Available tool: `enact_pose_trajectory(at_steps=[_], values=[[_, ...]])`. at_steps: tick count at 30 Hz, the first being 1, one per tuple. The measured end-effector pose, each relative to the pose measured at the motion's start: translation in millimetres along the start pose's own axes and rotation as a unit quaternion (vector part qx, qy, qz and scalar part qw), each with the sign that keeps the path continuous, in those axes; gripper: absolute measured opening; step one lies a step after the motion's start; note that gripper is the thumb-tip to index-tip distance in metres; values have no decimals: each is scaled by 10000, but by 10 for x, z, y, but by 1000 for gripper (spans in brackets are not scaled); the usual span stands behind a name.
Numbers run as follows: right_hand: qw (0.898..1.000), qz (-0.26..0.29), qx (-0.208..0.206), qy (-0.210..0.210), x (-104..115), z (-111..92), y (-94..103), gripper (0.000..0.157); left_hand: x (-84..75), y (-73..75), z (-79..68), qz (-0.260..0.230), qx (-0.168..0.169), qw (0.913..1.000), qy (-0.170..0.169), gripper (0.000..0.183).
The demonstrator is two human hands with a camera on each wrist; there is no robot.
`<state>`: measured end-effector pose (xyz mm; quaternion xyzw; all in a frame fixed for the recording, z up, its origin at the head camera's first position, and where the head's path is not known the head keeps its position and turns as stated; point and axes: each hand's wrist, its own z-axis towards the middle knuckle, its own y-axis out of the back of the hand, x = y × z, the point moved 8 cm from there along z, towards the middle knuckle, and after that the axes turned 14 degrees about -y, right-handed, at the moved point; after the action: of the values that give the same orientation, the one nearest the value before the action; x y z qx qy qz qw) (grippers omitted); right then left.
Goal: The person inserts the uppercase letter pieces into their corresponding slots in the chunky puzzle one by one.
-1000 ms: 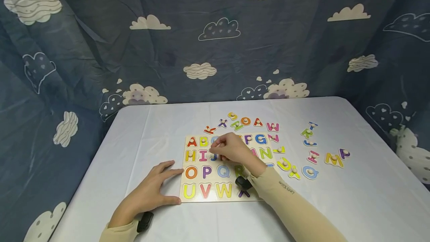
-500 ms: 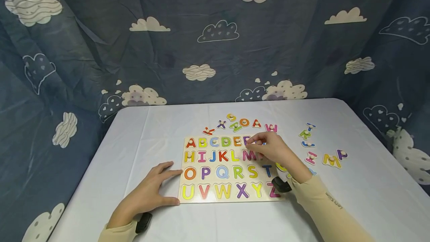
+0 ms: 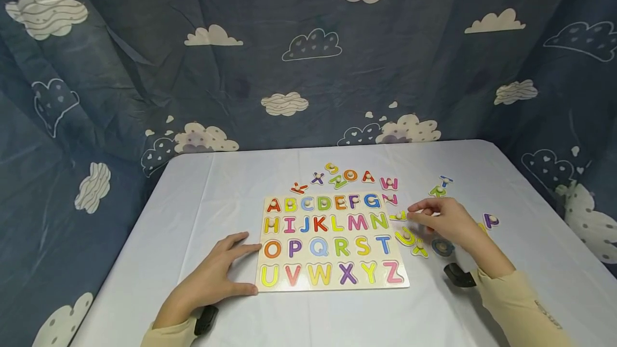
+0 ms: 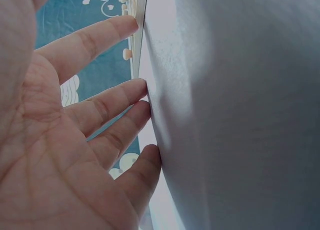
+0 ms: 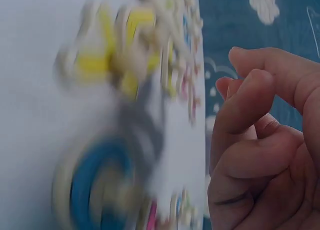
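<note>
A wooden alphabet puzzle board (image 3: 332,286) lies on the table, with knobbed letters seated along its top row. My left hand (image 3: 212,269) rests at the board's left side, fingers spread and fairly straight, fingertips at its edge. In the left wrist view, the fingers (image 4: 100,102) hold nothing. My right hand (image 3: 445,221) is above the loose letters to the right of the board, near a yellow-green letter (image 3: 398,216). Its fingers are loosely bent, with nothing seen between them in the right wrist view. Below it are a yellow Y (image 3: 420,249) and a blue Q (image 3: 442,247).
Several loose letters lie behind the board, among them a red K (image 3: 299,188) and an orange O (image 3: 350,175). Further right are a purple P (image 3: 490,221) and a green R (image 3: 437,191). A yellow U (image 3: 406,237) lies close to the board's right edge.
My right hand has moved from over the board's upper left, across it to the right, and now hovers past its right edge. My left hand has stayed at the board's side.
</note>
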<state>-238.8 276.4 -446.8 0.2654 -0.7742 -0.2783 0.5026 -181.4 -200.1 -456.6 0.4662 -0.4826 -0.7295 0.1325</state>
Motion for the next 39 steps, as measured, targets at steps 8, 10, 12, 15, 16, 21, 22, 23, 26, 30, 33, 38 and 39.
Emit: enact_pose_trajectory(at_steps=[8, 10, 12, 15, 16, 21, 22, 23, 26, 30, 33, 38, 39], values=[[9980, -225, -542, -235, -451, -52, 332, 44, 3, 2, 3, 24, -19, 10000, -49, 83], [9972, -314, -613, -278, -556, -67, 373, 42, 8, -1, 1, 20, -8, 10000, -37, 83], [9965, -369, -684, -323, -645, -81, 401, 41, 8, 1, 0, 39, -3, 10000, -50, 84], [9958, -396, -758, -333, -736, -97, 420, 41, 15, 2, -1, 55, 2, 10000, -54, 84], [9957, -406, -774, -318, -755, -101, 423, 41, 16, 2, -1, 49, 3, 10000, -47, 84], [9950, -516, -820, -251, -811, -105, 425, 40, 34, -9, -5, 45, 44, 10000, 12, 84], [9948, -534, -832, -244, -815, -104, 425, 40, 35, -10, -6, 41, 46, 10000, 16, 84], [9947, -535, -846, -245, -817, -102, 425, 40, 36, -11, -6, 37, 46, 10000, 20, 84], [9947, -506, -854, -272, -819, -95, 415, 39, 38, -14, -6, 33, 39, 10000, 9, 84], [9945, -495, -873, -303, -816, -91, 393, 37, 34, -15, -4, 44, 46, 10000, 0, 84], [9940, -513, -931, -262, -801, -88, 386, 37, 24, -9, 0, 46, 55, 10000, 4, 84], [9938, -475, -979, -234, -771, -74, 382, 36, 7, -1, 2, 32, 49, 10000, -14, 84], [9938, -469, -978, -242, -767, -71, 380, 37, 7, -1, 2, 30, 41, 10000, -21, 83]])
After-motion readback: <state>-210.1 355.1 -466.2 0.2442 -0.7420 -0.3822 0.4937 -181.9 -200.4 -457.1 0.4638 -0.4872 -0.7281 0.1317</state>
